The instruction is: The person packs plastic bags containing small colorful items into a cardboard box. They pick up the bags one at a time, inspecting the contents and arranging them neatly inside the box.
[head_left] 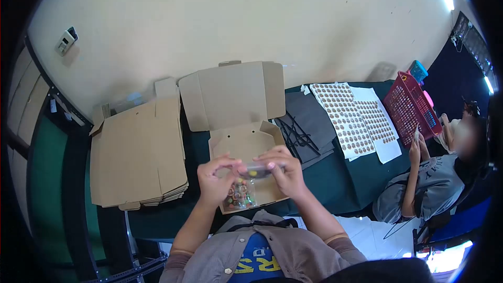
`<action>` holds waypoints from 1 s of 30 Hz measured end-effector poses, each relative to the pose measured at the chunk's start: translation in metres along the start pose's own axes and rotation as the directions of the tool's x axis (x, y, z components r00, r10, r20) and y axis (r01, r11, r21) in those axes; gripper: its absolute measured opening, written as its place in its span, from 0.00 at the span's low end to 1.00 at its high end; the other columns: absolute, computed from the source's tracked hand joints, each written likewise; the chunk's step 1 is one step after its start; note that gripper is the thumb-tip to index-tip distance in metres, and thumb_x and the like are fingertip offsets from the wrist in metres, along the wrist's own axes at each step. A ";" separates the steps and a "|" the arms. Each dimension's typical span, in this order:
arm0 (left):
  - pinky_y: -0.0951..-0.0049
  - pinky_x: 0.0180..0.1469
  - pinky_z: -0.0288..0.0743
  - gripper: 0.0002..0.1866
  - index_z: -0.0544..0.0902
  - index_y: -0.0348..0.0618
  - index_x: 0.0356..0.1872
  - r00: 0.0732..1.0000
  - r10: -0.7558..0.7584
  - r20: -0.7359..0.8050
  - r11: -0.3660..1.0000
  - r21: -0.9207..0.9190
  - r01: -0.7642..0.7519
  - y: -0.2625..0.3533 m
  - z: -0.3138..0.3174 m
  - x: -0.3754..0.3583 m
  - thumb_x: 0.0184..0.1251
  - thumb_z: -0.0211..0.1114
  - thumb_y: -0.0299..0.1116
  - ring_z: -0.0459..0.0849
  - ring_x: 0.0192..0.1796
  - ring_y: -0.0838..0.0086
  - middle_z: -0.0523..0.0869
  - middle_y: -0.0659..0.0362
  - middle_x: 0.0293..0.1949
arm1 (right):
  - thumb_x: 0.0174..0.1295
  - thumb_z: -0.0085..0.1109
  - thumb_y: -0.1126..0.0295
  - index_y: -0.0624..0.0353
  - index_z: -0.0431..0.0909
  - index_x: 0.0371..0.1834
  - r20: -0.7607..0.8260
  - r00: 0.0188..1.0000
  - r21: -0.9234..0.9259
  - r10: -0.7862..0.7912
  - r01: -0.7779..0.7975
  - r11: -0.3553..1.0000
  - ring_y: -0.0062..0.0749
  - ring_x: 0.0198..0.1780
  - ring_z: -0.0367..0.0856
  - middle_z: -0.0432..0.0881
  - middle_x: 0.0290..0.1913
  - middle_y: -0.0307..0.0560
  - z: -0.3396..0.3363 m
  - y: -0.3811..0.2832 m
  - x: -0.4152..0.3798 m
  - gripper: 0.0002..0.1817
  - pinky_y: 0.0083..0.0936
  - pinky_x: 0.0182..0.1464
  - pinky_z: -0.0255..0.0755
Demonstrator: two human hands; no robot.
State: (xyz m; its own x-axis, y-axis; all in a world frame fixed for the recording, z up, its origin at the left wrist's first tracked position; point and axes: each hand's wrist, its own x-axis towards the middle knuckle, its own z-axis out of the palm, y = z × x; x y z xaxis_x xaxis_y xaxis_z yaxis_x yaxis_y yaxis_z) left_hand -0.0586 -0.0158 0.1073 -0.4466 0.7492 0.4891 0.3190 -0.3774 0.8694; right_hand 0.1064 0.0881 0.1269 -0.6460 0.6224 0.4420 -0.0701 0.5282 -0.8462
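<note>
My left hand (216, 179) and my right hand (286, 172) each pinch one end of a small clear plastic packet (255, 171). Something dark with yellow spots shows inside it, blurred by motion. Beneath it stands an open cardboard box (243, 145), its lid raised toward the wall. In the near left part of that box lies a clear bag of small colourful pieces (240, 195), partly covered by my left hand.
Flattened cardboard boxes (139, 152) are stacked at the left. To the right lie dark fabric bags (317, 126), black straps (296, 135) and sticker sheets (343, 118). A red basket (411, 107) stands farther right, near a seated person (432, 178) holding something small.
</note>
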 end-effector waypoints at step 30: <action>0.82 0.38 0.71 0.09 0.80 0.33 0.37 0.969 -0.147 -0.201 0.956 -0.279 0.087 0.031 0.006 0.029 0.63 0.61 0.31 0.78 0.33 0.82 0.83 0.59 0.30 | 0.52 0.66 0.67 0.58 0.75 0.20 -0.046 0.989 0.456 0.141 -0.105 0.884 0.11 0.26 0.62 0.71 0.22 0.29 0.015 -0.013 0.069 0.10 0.12 0.31 0.58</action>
State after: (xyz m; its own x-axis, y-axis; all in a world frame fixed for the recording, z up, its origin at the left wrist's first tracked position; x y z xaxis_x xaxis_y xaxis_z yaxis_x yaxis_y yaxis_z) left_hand -0.0563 -0.0025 0.1482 -0.6473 0.6719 0.3600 0.0326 -0.4475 0.8937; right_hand 0.0516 0.1154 0.1643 -0.6140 0.7163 0.3316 -0.3413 0.1379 -0.9298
